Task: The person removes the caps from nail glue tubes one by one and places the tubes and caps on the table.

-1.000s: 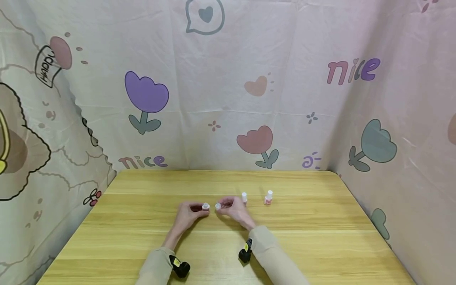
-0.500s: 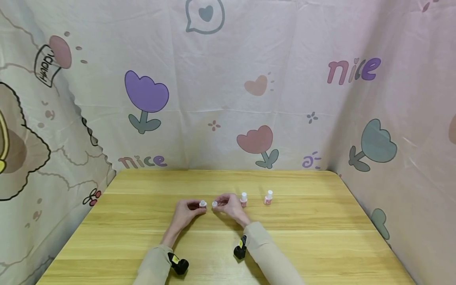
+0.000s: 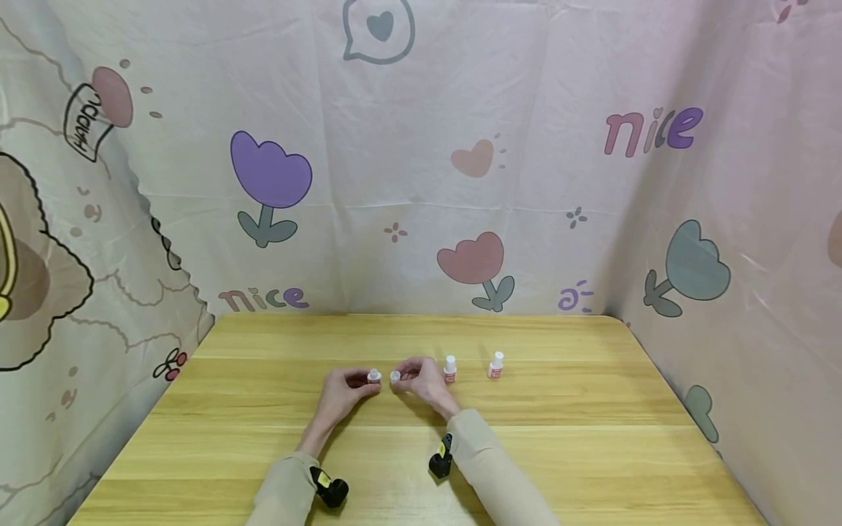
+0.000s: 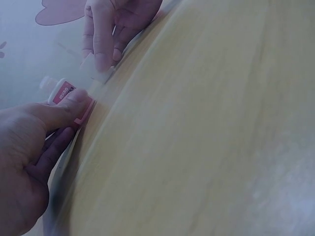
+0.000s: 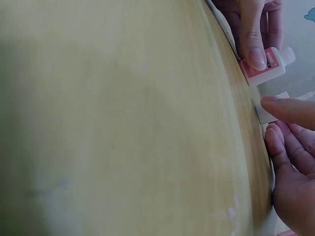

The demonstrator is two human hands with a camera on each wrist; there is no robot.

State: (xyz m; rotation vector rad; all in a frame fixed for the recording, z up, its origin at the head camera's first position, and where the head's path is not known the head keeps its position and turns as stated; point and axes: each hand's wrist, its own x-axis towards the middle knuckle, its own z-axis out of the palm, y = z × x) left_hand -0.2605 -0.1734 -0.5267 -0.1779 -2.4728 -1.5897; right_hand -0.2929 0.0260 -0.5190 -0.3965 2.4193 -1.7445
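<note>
My left hand (image 3: 340, 398) pinches a small white bottle (image 5: 266, 66) with a pink-red label between thumb and fingers. The bottle is upright on the table, its narrow neck bare on top. My right hand (image 3: 424, 381), just to the right, pinches a small white cap (image 3: 395, 376) low at the tabletop. In the right wrist view, a pale slender part shows above the right thumb (image 5: 290, 109), beside the cap. A narrow gap lies between bottle and cap. The left wrist view shows the left thumb (image 4: 74, 101) across the bottle's label.
Two similar white-capped bottles stand upright on the wooden table (image 3: 559, 453): one bottle (image 3: 450, 370) close beside the right hand, another bottle (image 3: 496, 365) farther right. A patterned cloth (image 3: 395, 161) hangs behind the table and along both sides.
Both hands have shifted slightly left and away from the person, carrying the bottle and the cap along. Over the last half second they have stayed nearly still.
</note>
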